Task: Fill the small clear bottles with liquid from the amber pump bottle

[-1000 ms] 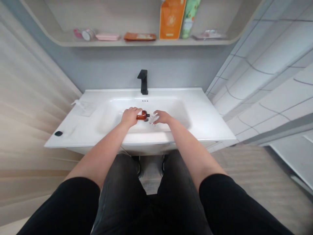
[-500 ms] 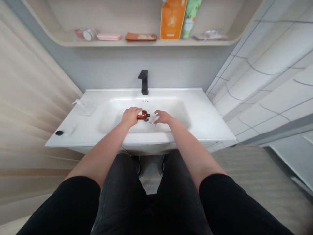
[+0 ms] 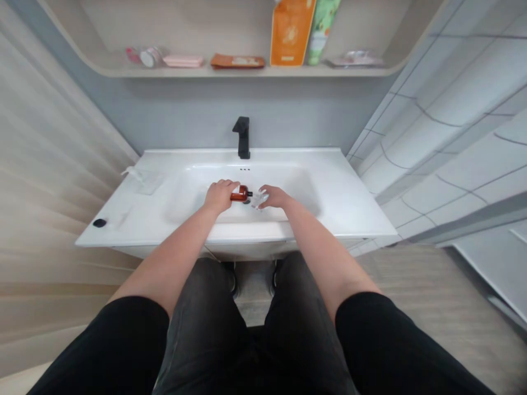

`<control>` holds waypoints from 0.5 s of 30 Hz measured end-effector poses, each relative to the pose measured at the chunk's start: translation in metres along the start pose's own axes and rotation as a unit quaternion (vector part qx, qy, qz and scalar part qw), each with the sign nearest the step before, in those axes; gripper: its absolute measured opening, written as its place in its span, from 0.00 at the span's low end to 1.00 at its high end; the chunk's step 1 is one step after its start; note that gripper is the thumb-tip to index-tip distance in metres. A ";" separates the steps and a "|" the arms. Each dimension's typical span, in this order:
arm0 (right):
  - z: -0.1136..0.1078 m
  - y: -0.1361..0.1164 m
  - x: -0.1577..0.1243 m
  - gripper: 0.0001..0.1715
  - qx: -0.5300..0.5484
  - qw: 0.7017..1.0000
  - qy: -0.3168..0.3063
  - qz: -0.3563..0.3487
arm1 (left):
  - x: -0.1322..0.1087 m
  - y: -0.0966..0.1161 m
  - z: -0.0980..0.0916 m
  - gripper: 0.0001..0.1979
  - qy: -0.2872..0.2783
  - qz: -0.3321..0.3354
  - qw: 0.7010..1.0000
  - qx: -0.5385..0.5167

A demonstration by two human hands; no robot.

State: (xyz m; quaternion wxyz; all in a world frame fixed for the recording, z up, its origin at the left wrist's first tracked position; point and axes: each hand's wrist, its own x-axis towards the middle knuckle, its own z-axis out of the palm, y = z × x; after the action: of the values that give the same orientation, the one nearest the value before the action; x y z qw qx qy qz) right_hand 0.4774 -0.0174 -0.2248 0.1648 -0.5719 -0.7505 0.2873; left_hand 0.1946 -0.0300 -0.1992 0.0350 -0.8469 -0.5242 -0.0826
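Note:
Over the basin of the white sink (image 3: 296, 186), my left hand (image 3: 220, 195) is wrapped round an amber bottle (image 3: 239, 193). The bottle lies tipped on its side, its uncapped-looking dark neck pointing right. Facing that neck is a small clear container (image 3: 259, 198), gripped by the fingers of my right hand (image 3: 275, 197). The neck and the container's mouth are very close; whether they touch I cannot tell. Any liquid between them is too small to see.
A black faucet (image 3: 244, 138) stands behind the basin. On the counter's left lie a white pump top (image 3: 133, 174) and a small black cap (image 3: 99, 223). Overhead, a shelf (image 3: 247, 72) carries an orange pouch (image 3: 291, 34), a green tube (image 3: 321, 33) and several small items.

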 end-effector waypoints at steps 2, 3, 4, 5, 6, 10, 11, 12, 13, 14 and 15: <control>0.000 0.001 0.000 0.44 0.004 1.000 -0.003 0.001 | 0.000 0.000 0.000 0.31 0.004 0.002 1.000 0.004; 0.001 0.001 0.001 0.44 0.006 1.000 -0.001 0.001 | 0.000 0.000 0.001 0.31 0.005 0.004 1.000 0.005; 0.001 0.001 0.001 0.44 0.007 1.000 -0.001 0.001 | 0.000 -0.001 0.001 0.31 0.004 0.005 1.000 0.007; 0.001 0.001 0.001 0.44 0.006 1.000 -0.001 0.002 | 0.000 -0.001 0.001 0.32 0.002 0.005 1.000 0.008; 0.001 0.001 0.001 0.44 0.005 1.000 -0.001 0.002 | 0.001 -0.001 0.001 0.32 0.001 0.006 1.000 0.008; 0.000 0.001 0.001 0.45 -0.001 1.000 0.003 0.001 | 0.001 -0.001 0.002 0.31 0.002 0.004 1.000 0.004; 0.001 0.001 0.002 0.45 0.000 1.000 0.003 0.000 | 0.001 -0.001 0.002 0.31 0.002 0.003 1.000 0.002; 0.001 0.001 0.002 0.45 0.001 1.000 0.003 -0.002 | 0.001 -0.001 0.002 0.31 0.002 0.003 1.000 0.000; 0.001 0.002 0.002 0.44 0.002 1.000 0.002 -0.001 | 0.001 -0.001 0.002 0.31 0.001 0.002 1.000 -0.001; 0.001 0.002 0.003 0.44 0.002 1.000 0.001 0.000 | 0.000 -0.001 0.002 0.32 0.001 0.003 1.000 -0.002; 0.002 0.002 0.003 0.45 0.001 1.000 0.002 0.002 | 0.000 -0.001 0.002 0.32 0.002 0.005 1.000 -0.003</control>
State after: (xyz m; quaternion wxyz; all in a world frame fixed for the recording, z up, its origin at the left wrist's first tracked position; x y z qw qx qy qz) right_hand 0.4772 -0.0146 -0.2279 0.1664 -0.5739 -0.7488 0.2869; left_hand 0.1938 -0.0289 -0.2008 0.0344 -0.8494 -0.5196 -0.0855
